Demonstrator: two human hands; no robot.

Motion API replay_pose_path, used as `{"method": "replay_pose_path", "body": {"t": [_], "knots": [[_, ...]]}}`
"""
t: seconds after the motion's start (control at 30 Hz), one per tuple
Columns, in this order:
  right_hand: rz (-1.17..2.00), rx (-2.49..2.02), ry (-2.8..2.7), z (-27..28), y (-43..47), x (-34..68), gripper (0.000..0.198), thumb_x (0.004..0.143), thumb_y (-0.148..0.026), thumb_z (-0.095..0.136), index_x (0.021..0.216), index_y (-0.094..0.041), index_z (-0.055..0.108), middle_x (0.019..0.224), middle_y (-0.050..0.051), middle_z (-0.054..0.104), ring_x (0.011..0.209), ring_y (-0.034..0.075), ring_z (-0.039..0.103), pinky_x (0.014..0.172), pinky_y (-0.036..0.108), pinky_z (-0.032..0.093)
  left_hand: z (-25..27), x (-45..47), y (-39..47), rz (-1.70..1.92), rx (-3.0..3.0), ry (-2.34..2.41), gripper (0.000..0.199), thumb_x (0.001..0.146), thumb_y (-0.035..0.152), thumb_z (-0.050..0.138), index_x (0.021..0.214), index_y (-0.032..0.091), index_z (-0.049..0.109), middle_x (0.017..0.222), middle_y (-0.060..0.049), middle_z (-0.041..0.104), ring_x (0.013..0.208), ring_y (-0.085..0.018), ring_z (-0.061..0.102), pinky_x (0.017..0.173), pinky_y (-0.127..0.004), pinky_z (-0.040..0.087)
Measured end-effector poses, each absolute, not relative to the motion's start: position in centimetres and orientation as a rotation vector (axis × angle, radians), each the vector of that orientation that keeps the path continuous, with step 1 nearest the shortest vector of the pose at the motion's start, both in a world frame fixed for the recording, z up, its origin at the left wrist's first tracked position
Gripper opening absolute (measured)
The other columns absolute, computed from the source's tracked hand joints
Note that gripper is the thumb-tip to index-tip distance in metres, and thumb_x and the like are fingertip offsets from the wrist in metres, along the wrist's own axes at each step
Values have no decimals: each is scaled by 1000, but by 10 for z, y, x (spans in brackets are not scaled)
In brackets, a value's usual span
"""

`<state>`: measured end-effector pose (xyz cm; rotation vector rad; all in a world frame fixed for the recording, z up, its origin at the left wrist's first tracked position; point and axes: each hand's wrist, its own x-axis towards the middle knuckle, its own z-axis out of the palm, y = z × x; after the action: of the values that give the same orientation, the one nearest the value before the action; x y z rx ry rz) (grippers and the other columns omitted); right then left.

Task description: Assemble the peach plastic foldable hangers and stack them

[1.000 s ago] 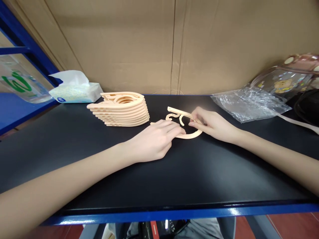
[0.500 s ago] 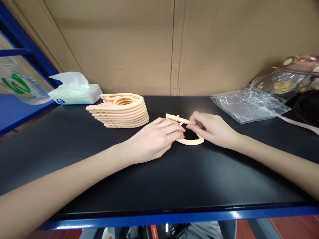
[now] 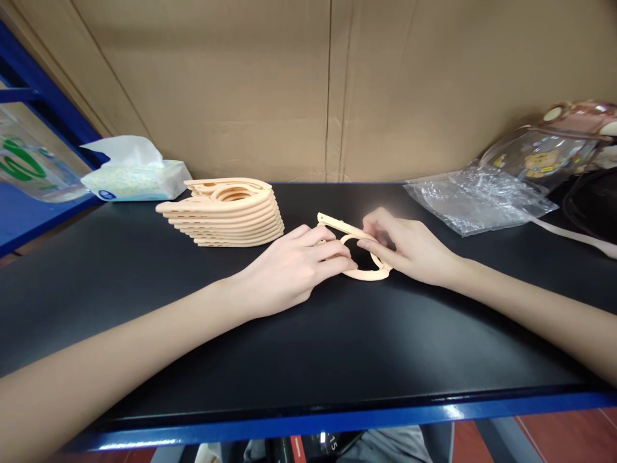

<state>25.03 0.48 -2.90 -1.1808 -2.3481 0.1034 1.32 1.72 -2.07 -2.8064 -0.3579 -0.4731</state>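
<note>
Both hands are on a peach-coloured plastic folding hanger (image 3: pixel 367 275) lying on the black tabletop. My left hand (image 3: pixel 301 265) rests over its left part, with its fingers curled onto it and covering much of that side. Between the thumb and fingers of my right hand (image 3: pixel 405 245) is a straight arm of the same hanger, pinched and tilted up, its free end pointing left. The curved part lies below this arm. To the left, a stack of similar folded hangers (image 3: pixel 226 215) stands on the table.
Behind the stack sits a tissue pack (image 3: pixel 144 181); a clear bottle (image 3: pixel 36 167) is at the far left. A crinkled clear plastic bag (image 3: pixel 475 199) and a clear bag with a bear print (image 3: pixel 540 161) lie at the right. A cardboard wall (image 3: pixel 241 96) closes the back.
The straight arm in my right hand has lifted slightly away from the curved part, so more of the loop shows. My left hand stays on the hanger. The whole view has shifted a little.
</note>
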Motion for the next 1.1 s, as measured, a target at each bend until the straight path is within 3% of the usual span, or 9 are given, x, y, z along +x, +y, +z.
{"method": "replay_pose_path", "body": {"t": [0.2, 0.5, 0.67, 0.83, 0.93, 1.1], "knots": [[164, -1198, -2319, -31, 6, 252, 21, 96, -43, 41, 99, -23, 39, 76, -4, 59, 56, 10, 51, 54, 23, 39, -20, 12, 18, -484, -2805, -376, 32, 93, 4, 41, 115, 18, 59, 117, 2, 65, 100, -19, 51, 81, -31, 45], [76, -1288, -2275, -30, 6, 253, 14, 95, -34, 38, 103, -22, 40, 77, -3, 59, 56, 12, 53, 56, 26, 40, -19, 11, 17, -498, -2739, -364, 35, 89, 0, 42, 110, 19, 62, 110, 1, 67, 95, -18, 52, 78, -28, 47], [6, -1332, -2256, -31, 8, 255, 22, 88, -27, 44, 109, -20, 44, 71, -3, 57, 57, 14, 54, 54, 27, 40, -18, 10, 17, -491, -2745, -361, 34, 89, 0, 40, 108, 18, 62, 109, 0, 67, 97, -18, 54, 78, -27, 47], [44, -1265, -2257, -30, 9, 256, 30, 89, -23, 41, 117, -23, 52, 98, 2, 65, 80, 18, 60, 69, 32, 46, -20, 10, 16, -444, -2737, -472, 28, 86, 1, 41, 98, 18, 59, 101, -1, 67, 91, -16, 61, 65, -24, 45], [42, -1175, -2314, -29, 9, 255, 33, 91, -18, 33, 115, -23, 55, 104, 3, 67, 95, 21, 60, 83, 37, 46, -20, 10, 16, -478, -2717, -513, 24, 84, 1, 41, 88, 18, 57, 92, 1, 65, 84, -13, 62, 56, -23, 40], [45, -1071, -2445, -32, 15, 253, 40, 88, -13, 38, 125, -24, 45, 125, 6, 60, 108, 24, 58, 92, 43, 43, -17, 9, 15, -475, -2658, -555, 18, 86, 6, 41, 87, 18, 54, 88, 1, 64, 79, -13, 62, 53, -23, 36]]}}
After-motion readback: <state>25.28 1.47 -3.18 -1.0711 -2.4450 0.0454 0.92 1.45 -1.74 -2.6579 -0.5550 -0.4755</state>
